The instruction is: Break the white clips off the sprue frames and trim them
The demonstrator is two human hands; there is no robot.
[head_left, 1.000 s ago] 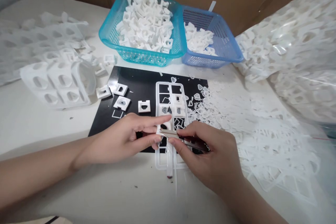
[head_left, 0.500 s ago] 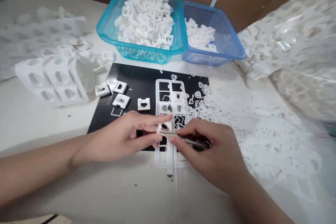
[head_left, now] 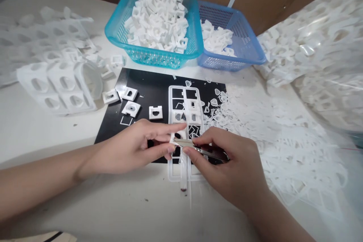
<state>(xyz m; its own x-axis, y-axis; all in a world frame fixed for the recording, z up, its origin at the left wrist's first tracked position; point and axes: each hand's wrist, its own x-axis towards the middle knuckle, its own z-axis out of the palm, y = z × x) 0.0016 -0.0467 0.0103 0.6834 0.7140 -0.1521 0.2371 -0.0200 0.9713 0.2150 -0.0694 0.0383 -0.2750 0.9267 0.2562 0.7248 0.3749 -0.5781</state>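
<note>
My left hand (head_left: 141, 143) holds a square white plastic piece (head_left: 181, 134) between its outstretched index finger and thumb. This piece sits in a long white moulded frame (head_left: 170, 100), with more pieces in its upper cells. Closed around a slim metal-handled knife (head_left: 210, 152), my right hand (head_left: 229, 159) sets the tip at the piece, close to my left thumb. The exact contact at the tip is too small to make out. A black mat (head_left: 153, 83) lies under most of the frame, with several cut-out white pieces (head_left: 131, 109) to the left.
Behind the mat stand a teal basket (head_left: 159, 53) full of white pieces and a blue basket (head_left: 246, 45) partly filled. Thin white scraps (head_left: 255, 121) spread over the right side. A clear bag of white parts (head_left: 320, 41) bulges at right; uncut moulded sheets (head_left: 61, 83) lie left.
The knife tip has shifted slightly up and turned a little at the piece. My left hand and the frame have hardly moved.
</note>
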